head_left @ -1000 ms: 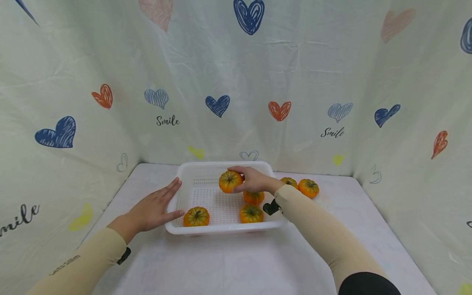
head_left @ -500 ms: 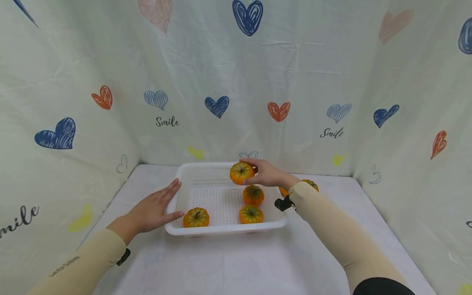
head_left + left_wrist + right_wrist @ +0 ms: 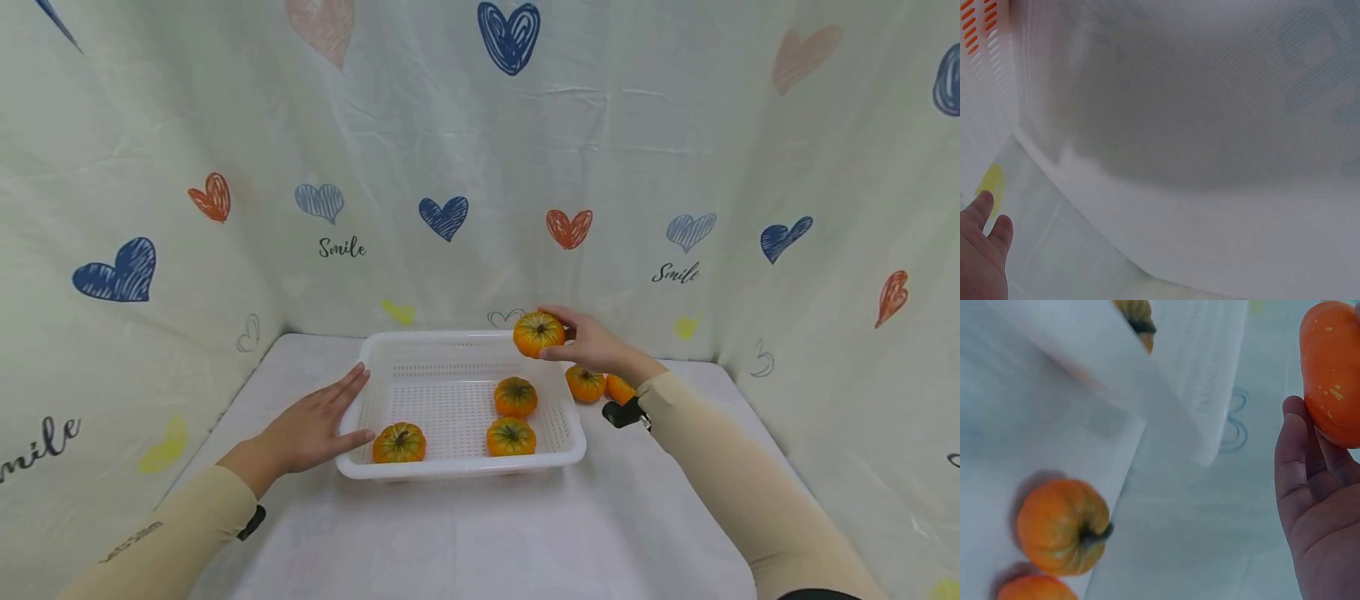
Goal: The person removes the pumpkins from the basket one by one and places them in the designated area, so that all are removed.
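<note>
My right hand (image 3: pixel 596 343) grips a small orange-and-green pumpkin (image 3: pixel 538 334) above the far right corner of a white perforated basket (image 3: pixel 461 469). In the right wrist view the held pumpkin (image 3: pixel 1334 375) shows its smooth orange underside, with thumb and fingers around it. My left hand (image 3: pixel 307 425) lies with straight fingers along the basket's left rim. Inside the basket sit a pumpkin (image 3: pixel 399 442) at the near left, another pumpkin (image 3: pixel 511 436) at the near right, and a third pumpkin (image 3: pixel 515 397) just behind that one.
Right of the basket, two more pumpkins rest on the white-covered table (image 3: pixel 480 542): one pumpkin (image 3: pixel 584 384) close to the basket wall, the other pumpkin (image 3: pixel 620 389) partly behind my right wrist. A heart-printed curtain (image 3: pixel 495 150) encloses the table's back and sides.
My right hand has lifted the pumpkin from over the basket's middle and carried it right and up to the far right corner. My left hand and the basket have stayed put.
</note>
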`<state>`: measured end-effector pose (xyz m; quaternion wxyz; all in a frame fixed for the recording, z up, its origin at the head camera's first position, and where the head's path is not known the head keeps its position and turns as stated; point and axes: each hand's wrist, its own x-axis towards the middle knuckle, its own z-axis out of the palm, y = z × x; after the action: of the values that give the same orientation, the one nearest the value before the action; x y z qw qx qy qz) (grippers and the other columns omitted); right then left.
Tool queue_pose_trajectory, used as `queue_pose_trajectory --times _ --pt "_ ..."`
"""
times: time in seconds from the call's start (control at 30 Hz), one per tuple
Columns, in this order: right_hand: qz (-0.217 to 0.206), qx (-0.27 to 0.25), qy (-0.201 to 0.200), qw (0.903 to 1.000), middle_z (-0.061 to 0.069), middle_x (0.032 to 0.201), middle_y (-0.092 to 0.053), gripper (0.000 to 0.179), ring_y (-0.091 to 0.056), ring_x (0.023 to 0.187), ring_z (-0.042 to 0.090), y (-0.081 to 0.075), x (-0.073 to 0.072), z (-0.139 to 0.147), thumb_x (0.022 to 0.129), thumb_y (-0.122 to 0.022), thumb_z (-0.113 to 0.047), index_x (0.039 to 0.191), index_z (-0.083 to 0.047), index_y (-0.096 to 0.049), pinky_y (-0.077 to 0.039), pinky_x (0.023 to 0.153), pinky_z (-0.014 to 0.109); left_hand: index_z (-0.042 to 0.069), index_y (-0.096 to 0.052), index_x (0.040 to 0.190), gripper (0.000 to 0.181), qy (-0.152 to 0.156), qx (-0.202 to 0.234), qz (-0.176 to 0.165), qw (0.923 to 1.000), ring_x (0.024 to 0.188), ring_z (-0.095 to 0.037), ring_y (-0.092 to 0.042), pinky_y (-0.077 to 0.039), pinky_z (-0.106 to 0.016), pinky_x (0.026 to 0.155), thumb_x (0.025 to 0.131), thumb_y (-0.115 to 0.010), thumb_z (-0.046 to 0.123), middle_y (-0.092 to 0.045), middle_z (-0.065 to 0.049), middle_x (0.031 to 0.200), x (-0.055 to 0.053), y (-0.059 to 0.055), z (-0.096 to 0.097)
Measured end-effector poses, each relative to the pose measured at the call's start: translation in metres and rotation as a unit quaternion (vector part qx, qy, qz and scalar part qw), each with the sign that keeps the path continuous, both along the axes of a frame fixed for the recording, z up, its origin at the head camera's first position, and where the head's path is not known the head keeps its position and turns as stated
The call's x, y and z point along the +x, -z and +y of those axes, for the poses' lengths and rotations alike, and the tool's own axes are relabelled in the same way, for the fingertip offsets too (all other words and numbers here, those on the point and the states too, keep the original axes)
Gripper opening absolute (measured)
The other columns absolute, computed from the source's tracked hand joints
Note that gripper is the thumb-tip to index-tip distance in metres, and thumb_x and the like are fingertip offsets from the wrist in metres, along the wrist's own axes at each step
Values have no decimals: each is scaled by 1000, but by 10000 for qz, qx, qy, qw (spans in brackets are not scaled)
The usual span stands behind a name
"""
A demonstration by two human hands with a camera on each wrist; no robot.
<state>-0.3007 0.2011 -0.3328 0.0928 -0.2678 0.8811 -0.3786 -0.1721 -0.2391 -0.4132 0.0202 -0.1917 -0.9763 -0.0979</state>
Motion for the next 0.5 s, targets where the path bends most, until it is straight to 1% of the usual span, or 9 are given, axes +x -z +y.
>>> queue_pose_trajectory --times 0.23,0.5 --pt "63 81 554 9984 14 147 -46 80 -52 120 34 -1 6 38 89 -76 -26 156 -14 -34 -47 101 50 4 -19 159 95 56 6 19 10000 145 -38 -27 -31 -60 110 94 -49 67 -15 -14 165 -1 0 0" --pt "162 248 1028 9943 16 148 -44 82 -52 118 36 8 13 75 88 -77 -30 155 -12 -34 -49 98 51 5 -20 159 93 5 33 15 10000 145 -38 -28 -31 -61 110 94 -53 63 -15 -13 165 -1 3 0"
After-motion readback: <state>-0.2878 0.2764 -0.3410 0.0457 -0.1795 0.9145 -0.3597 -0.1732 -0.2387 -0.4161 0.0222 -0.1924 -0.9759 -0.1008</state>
